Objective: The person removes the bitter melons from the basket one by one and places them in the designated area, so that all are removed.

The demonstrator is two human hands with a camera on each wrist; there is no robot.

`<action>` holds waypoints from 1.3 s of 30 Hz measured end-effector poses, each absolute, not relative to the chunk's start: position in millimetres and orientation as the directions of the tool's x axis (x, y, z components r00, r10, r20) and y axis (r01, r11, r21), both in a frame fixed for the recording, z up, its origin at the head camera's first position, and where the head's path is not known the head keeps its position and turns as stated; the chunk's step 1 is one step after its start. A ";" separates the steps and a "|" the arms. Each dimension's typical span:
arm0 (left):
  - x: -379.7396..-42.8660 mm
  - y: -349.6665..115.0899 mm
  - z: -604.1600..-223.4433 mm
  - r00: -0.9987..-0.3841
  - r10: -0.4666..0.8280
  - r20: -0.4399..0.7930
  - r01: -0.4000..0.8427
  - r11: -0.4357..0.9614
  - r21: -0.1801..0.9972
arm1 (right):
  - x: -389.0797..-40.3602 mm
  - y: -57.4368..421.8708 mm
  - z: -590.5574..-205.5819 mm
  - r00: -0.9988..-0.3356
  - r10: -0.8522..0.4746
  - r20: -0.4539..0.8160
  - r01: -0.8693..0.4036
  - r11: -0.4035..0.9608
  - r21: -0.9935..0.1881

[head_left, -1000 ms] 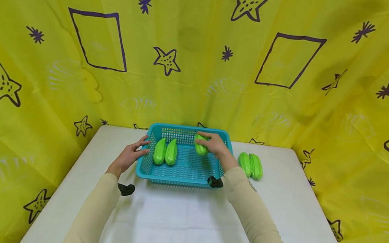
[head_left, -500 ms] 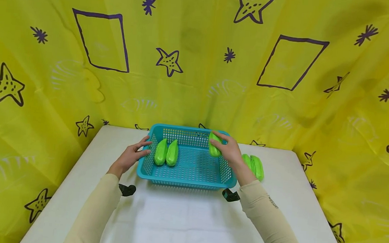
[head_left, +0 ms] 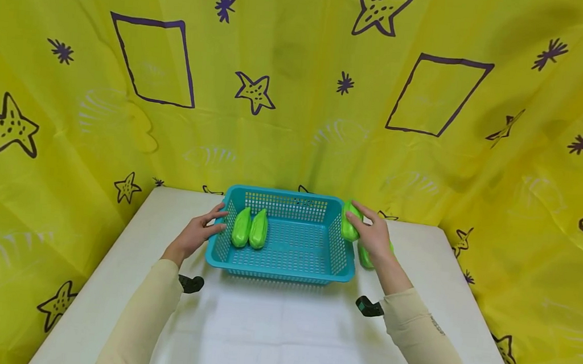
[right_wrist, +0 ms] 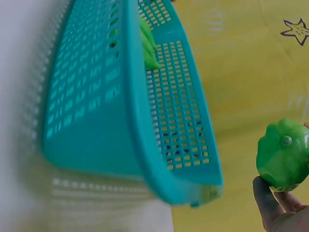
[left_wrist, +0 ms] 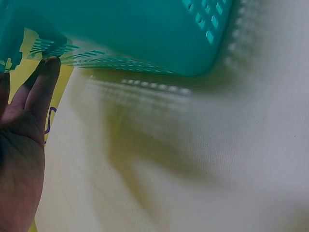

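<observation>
Two gourds (head_left: 241,228) lie in the basket (head_left: 279,273) beside your left hand (head_left: 196,233), fingers spread; your right hand (head_left: 374,235) pinches another gourd (head_left: 347,231); a further gourd (head_left: 365,259) shows outside, behind those fingers; work appears unfinished.

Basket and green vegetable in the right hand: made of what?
Basket: looks like molded plastic, smooth, slight sheen; one even color, regular grid holes. Vegetable in the right hand: glossy, perhaps plastic or coated foam; shiny highlights on bright green skin, but the core can't be seen.
</observation>
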State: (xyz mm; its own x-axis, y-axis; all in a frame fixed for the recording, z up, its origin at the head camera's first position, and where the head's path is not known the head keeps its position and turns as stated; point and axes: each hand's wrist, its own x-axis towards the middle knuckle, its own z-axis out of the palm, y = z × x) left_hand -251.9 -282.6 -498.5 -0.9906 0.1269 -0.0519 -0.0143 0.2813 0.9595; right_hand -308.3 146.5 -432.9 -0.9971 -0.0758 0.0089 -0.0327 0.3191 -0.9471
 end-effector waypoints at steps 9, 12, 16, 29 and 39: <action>-256.4 -286.4 -510.0 -0.993 0.111 -0.047 -0.011 0.305 0.952 | -310.8 190.8 -443.9 -1.000 0.008 -0.015 0.017 0.309 -0.951; -253.7 -284.0 -504.0 -0.992 0.117 -0.053 -0.017 0.288 0.958 | -314.5 207.8 -449.1 -0.998 0.048 -0.035 0.047 0.293 -0.955; -246.9 -279.3 -488.9 -0.989 0.131 -0.064 -0.027 0.269 0.963 | -319.7 230.4 -460.0 -0.995 0.082 -0.062 0.082 0.260 -0.962; -251.4 -282.6 -500.9 -0.992 0.119 -0.046 -0.008 0.298 0.954 | -325.0 271.6 -489.0 -0.990 0.106 -0.089 0.117 0.290 -0.950; -254.6 -285.2 -506.0 -0.993 0.111 -0.044 -0.008 0.304 0.953 | -325.4 280.0 -497.9 -0.993 0.059 -0.102 0.115 0.294 -0.949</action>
